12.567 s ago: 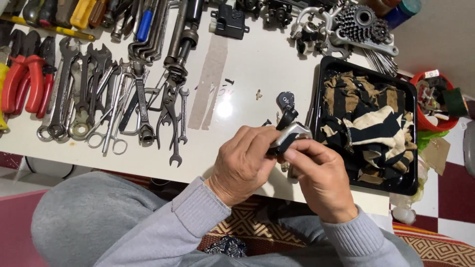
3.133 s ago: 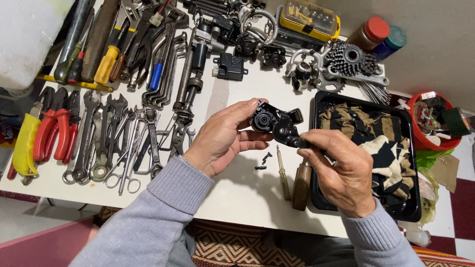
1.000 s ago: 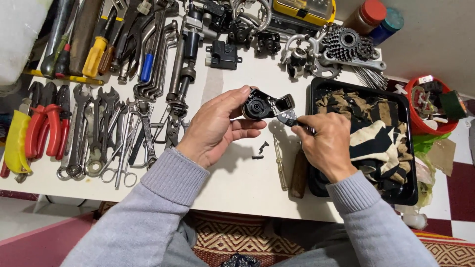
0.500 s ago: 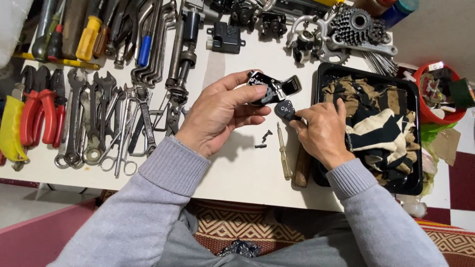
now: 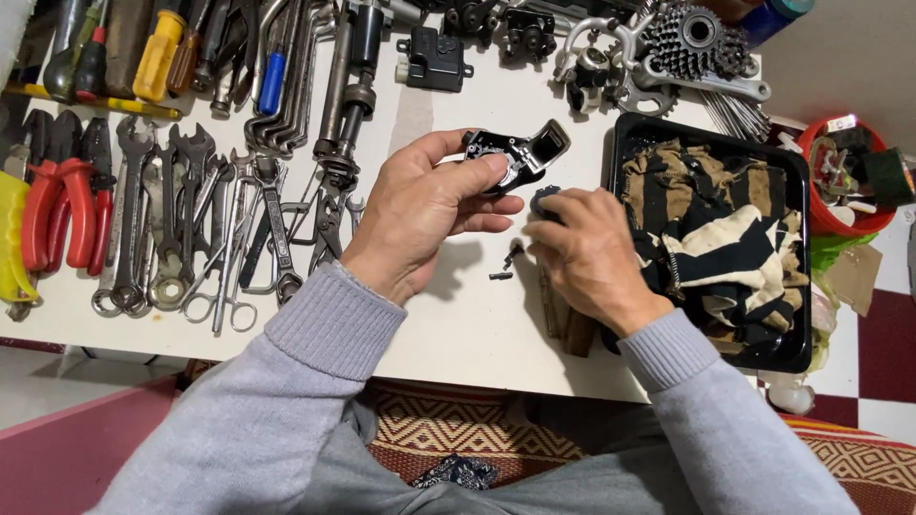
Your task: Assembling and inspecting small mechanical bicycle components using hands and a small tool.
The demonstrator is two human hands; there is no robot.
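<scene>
**Hands: left raised and gripping, right low and curled**

Left hand [image 5: 425,215]: palm partly up, thumb and fingers pinched closed, held above the surface, wrist bent slightly back. Right hand [image 5: 587,257]: back of hand up, fingers curled in toward the left hand, close beside it. Both forearms in grey sleeves, converging from below.

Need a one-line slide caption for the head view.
Left hand holds a black mechanical part above a white table; right hand pinches a small dark piece.
</scene>
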